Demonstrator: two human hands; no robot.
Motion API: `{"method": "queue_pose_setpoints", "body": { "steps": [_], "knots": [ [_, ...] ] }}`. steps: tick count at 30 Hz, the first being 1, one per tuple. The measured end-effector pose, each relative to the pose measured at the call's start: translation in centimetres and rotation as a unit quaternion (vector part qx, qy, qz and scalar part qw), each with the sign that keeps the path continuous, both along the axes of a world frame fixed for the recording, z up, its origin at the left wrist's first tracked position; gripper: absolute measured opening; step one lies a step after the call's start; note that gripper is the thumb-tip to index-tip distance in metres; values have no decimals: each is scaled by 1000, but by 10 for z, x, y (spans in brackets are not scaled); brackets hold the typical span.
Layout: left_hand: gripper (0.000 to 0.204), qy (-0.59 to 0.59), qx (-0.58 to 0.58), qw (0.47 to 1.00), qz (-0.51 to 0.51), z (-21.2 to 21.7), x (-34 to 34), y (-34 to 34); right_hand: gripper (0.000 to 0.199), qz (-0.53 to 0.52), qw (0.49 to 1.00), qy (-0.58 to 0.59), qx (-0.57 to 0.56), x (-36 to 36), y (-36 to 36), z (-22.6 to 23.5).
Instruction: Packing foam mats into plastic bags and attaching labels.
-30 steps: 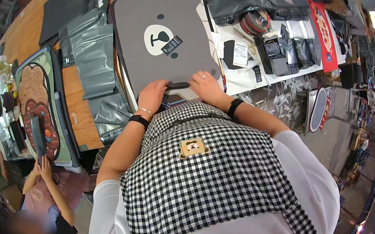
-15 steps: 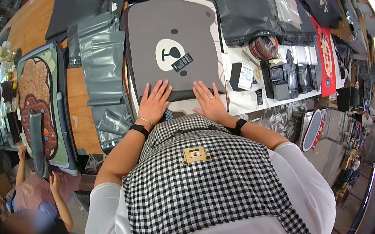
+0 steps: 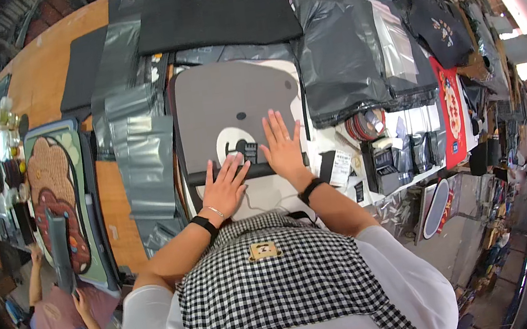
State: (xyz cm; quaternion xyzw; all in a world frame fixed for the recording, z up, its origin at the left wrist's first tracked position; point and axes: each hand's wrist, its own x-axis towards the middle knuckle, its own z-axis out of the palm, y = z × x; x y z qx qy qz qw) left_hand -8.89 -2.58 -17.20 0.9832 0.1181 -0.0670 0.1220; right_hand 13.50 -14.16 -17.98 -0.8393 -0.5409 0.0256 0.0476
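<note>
A grey floor mat (image 3: 204, 106) with a cartoon bear face lies in front of me, its near end rolled up into a dark roll (image 3: 261, 170). My left hand (image 3: 223, 186) rests on the roll's left part, fingers spread. My right hand (image 3: 285, 152) lies flat further right, its palm over the roll and its stretched fingers on the grey surface. Between them a small black label (image 3: 247, 152) covers part of the bear's muzzle. Nearer to me, a pale mat (image 3: 264, 197) shows from underneath.
Black plastic bags lie in a stack (image 3: 342, 56) at the right and a strip (image 3: 150, 152) at the left. A dark folded mat (image 3: 218, 12) is beyond. Tape rolls (image 3: 365, 125) and a black box (image 3: 383, 173) sit right. Another person (image 3: 65, 320) works at far left beside patterned mats (image 3: 55, 183).
The roll has moved away from me along the mat, now reaching the bear's muzzle. Both hands moved with it, the right reaching further forward. The whole view has shifted, showing more of the table's far side.
</note>
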Motion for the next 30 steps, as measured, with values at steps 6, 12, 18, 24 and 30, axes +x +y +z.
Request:
{"method": "queue_pose_setpoints", "body": {
  "steps": [6,12,18,24,30],
  "knots": [
    [67,-49,44,997,39,14,106,101,95,18,991,136,-11,-51,-24,23],
    [56,-142,23,984,101,15,147,146,88,0,996,88,26,56,91,2],
    [65,-97,-33,994,26,25,160,160,57,22,996,26,84,111,146,2],
    [60,-82,25,995,-47,30,157,155,50,6,985,124,124,95,80,29],
    [64,-45,-42,997,-51,52,57,10,59,55,970,207,114,38,-98,56]
  ]
}}
